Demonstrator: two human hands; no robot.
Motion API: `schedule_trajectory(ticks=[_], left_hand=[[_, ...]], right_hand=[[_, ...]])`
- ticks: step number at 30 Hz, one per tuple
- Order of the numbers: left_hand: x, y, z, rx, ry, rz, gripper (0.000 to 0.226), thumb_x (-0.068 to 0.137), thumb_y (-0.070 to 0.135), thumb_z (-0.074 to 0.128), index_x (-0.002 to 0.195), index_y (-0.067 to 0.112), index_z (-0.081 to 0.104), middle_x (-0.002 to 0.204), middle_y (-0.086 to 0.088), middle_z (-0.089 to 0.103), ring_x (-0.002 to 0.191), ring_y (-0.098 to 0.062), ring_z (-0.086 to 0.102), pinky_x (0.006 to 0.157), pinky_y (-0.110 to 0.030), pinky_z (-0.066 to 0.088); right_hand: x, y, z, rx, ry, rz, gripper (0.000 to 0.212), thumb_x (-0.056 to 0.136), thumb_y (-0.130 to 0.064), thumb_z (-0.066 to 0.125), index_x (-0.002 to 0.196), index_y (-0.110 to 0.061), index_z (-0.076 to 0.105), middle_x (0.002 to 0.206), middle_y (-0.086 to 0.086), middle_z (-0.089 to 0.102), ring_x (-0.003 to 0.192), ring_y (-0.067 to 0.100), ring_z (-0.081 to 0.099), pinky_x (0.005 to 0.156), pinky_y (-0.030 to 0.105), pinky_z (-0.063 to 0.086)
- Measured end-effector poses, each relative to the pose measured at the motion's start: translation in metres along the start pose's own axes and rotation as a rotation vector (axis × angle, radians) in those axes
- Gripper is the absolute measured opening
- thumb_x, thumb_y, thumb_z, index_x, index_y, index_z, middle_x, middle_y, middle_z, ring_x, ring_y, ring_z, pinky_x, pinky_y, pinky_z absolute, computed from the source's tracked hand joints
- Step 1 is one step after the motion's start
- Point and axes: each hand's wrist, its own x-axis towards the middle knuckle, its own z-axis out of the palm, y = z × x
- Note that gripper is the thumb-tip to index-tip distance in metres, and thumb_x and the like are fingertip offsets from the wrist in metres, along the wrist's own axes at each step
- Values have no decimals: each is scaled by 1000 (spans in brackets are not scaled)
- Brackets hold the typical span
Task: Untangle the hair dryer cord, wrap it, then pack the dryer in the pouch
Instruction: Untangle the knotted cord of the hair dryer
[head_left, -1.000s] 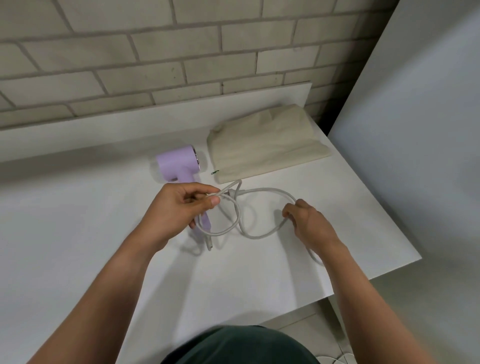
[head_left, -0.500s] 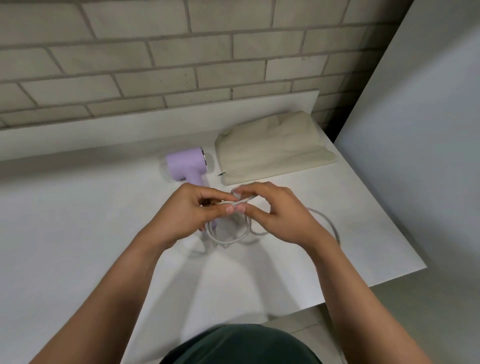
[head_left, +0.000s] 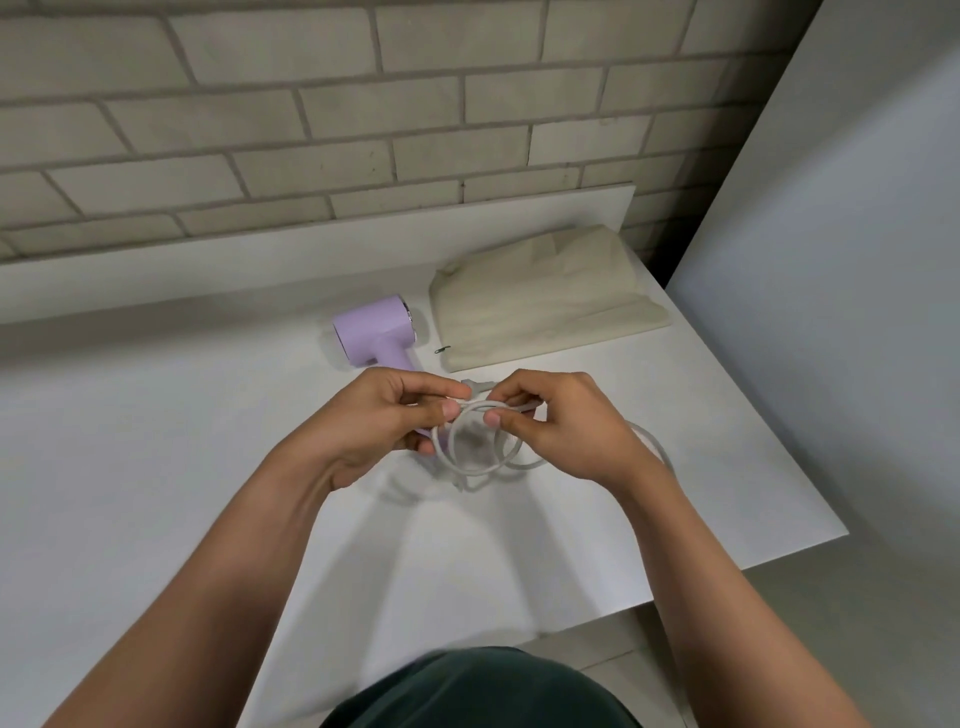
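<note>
A lilac hair dryer (head_left: 375, 332) lies on the white table (head_left: 156, 441), its handle running down under my left hand. Its pale grey cord (head_left: 470, 467) forms a small loop between my hands and trails off right behind my right wrist. My left hand (head_left: 382, 421) pinches the cord at the loop's top left. My right hand (head_left: 561, 421) pinches it just beside, fingertips nearly touching the left's. The grey plug (head_left: 475, 385) pokes out above the fingers. A beige cloth pouch (head_left: 545, 301) lies flat behind, right of the dryer.
A brick wall rises behind a white ledge (head_left: 311, 249) at the table's back. A grey panel (head_left: 831, 260) stands to the right. The table's right edge (head_left: 779, 441) runs diagonally, with floor beyond it.
My right hand came in from the right to meet the left, gathering the wide cord loop into a small one held between both hands.
</note>
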Motion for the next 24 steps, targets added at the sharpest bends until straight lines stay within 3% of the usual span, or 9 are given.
schedule_trajectory(ticks=[3, 7, 8, 10, 13, 15, 17, 21, 24], left_hand=[[5, -4, 5, -30, 89, 48, 22, 96, 3, 68, 113, 15, 76, 89, -5, 69, 78, -14, 61, 63, -23, 54], [10, -10, 8, 288, 240, 208, 27, 101, 9, 62, 114, 29, 76, 87, 8, 70, 60, -10, 61, 67, -21, 52], [10, -11, 8, 423, 211, 240, 30, 102, 11, 59, 118, 31, 74, 92, 7, 69, 57, -6, 61, 65, -18, 51], [10, -11, 8, 668, 115, 292, 33, 104, 14, 55, 126, 34, 70, 100, 6, 64, 68, -2, 61, 66, -12, 47], [12, -10, 7, 854, 21, 354, 28, 100, 30, 62, 126, 37, 71, 88, 9, 60, 78, -4, 56, 67, -14, 39], [12, -10, 8, 855, 36, 406, 21, 99, 37, 61, 107, 31, 79, 78, 6, 63, 75, -9, 58, 66, -23, 46], [11, -8, 7, 825, 124, 458, 29, 96, 43, 57, 95, 26, 80, 75, 8, 68, 74, -11, 61, 68, -38, 51], [10, -8, 6, 798, 314, 507, 20, 101, 38, 61, 98, 29, 78, 63, 27, 60, 65, -1, 56, 58, -33, 45], [9, -11, 4, 778, 426, 496, 25, 100, 46, 55, 97, 32, 76, 58, 17, 60, 58, -2, 56, 57, -36, 50]], right_hand=[[3, 9, 0, 36, 15, 77, 11, 86, -32, 83, 92, -28, 75, 88, -15, 75, 88, 2, 65, 88, 31, 53], [5, 9, -7, 63, -25, 79, 4, 91, -29, 78, 94, -31, 76, 91, -18, 75, 94, 1, 67, 94, 36, 53], [5, 7, -8, 60, -24, 78, 5, 90, -27, 79, 92, -30, 76, 90, -18, 75, 94, 0, 67, 94, 35, 53], [5, 5, -9, 52, -15, 78, 8, 87, -26, 82, 86, -30, 75, 87, -16, 76, 93, 1, 68, 93, 35, 53], [5, 5, -7, 69, 6, 72, 15, 80, -28, 87, 80, -30, 73, 80, -13, 74, 83, 7, 68, 86, 38, 55], [5, 6, -5, 78, 11, 82, 19, 76, -31, 90, 79, -28, 72, 77, -12, 74, 78, 8, 67, 82, 41, 57], [5, 6, -5, 108, 14, 83, 21, 76, -33, 91, 79, -28, 71, 77, -10, 74, 76, 9, 66, 81, 42, 57], [5, 13, -8, 185, 5, 75, 14, 85, -29, 85, 87, -30, 72, 88, -8, 76, 90, 9, 70, 91, 37, 54], [4, 11, -13, 254, -35, 96, 11, 88, -22, 83, 93, -23, 73, 89, -3, 77, 93, 7, 71, 88, 23, 51]])
